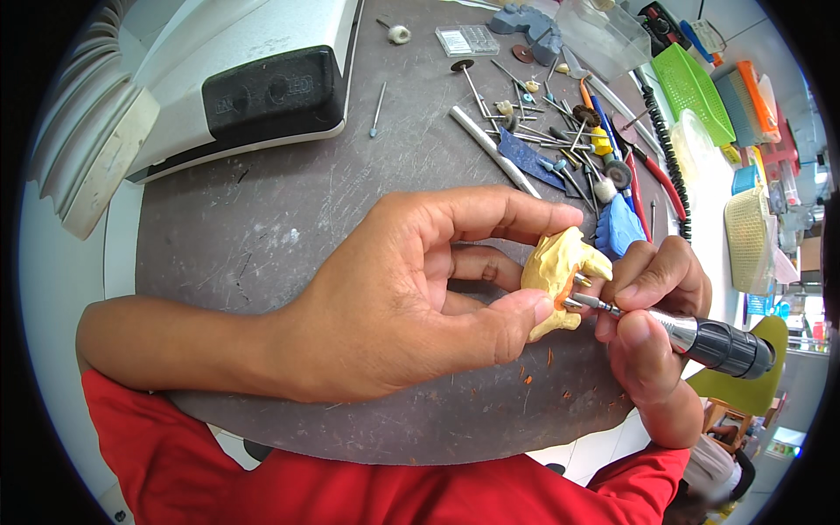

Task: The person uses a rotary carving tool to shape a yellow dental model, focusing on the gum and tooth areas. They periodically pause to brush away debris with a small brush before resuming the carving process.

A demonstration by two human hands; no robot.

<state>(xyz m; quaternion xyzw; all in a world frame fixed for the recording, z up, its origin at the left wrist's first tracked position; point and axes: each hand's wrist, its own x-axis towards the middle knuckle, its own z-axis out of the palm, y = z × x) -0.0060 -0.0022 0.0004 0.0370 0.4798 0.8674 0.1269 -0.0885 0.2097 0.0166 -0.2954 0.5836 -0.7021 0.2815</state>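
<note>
My left hand (411,297) grips a yellow plaster dental model (553,267) between thumb and fingers, above the grey table. An orange patch and small metallic posts show on the model's right side. My right hand (661,302) is closed around a rotary handpiece (713,343) with a silver front and black rear. The handpiece's slim bur (597,304) points left, its tip at the metallic posts; whether it touches them I cannot tell. Small orange shavings (528,380) lie on the table below the model.
Many burs and polishing wheels (560,131) lie heaped at the back right, beside pliers (661,184) and a blue lump (619,226). A white machine with a black panel (276,92) and a ribbed hose (96,131) stand at the left. Baskets (691,92) line the right side.
</note>
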